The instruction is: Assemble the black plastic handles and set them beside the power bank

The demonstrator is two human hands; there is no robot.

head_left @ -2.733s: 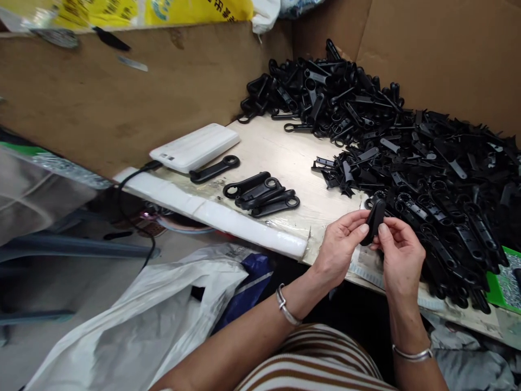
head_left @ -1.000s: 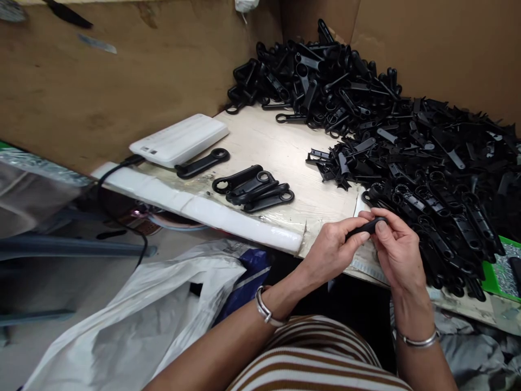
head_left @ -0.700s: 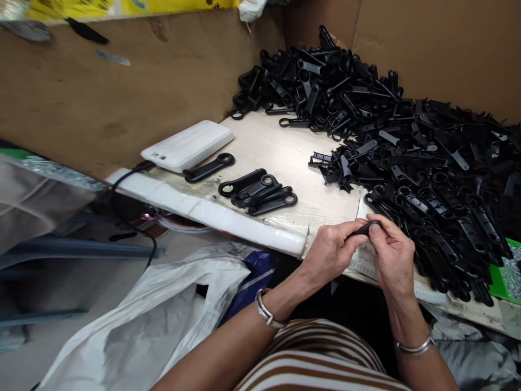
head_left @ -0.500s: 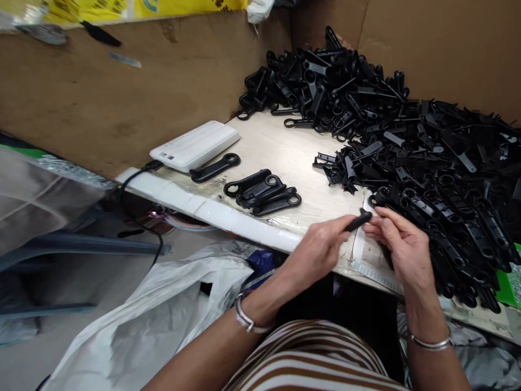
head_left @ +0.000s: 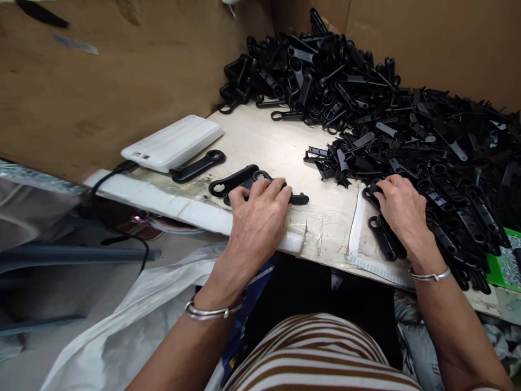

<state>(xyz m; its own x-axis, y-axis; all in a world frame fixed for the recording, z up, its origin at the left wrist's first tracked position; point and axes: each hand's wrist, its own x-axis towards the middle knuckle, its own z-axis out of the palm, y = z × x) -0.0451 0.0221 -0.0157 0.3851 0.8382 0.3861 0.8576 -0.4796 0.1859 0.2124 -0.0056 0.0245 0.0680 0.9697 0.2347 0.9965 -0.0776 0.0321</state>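
My left hand (head_left: 260,217) is closed over a small group of black plastic handles near the table's front edge. One black handle (head_left: 300,199) pokes out to the right from under its fingers, and another ring-ended handle (head_left: 234,179) lies flat just beyond the thumb side. My right hand (head_left: 401,209) is at the near edge of the big pile, its fingertips pinched on a black handle (head_left: 370,194), most of which they cover. Just below that hand another black handle (head_left: 381,238) rests on a taped pale sheet (head_left: 358,228).
A large heap of black plastic parts (head_left: 345,81) fills the back and right. On the left stand a white power bank (head_left: 173,142) with a black cable (head_left: 95,190) and a single handle (head_left: 198,166). A green tray (head_left: 499,271) of small metal pieces sits far right.
My left hand has moved left with the handle, down onto the small group. My right hand has parted from it and reached to the near edge of the pile. The view has shifted slightly.
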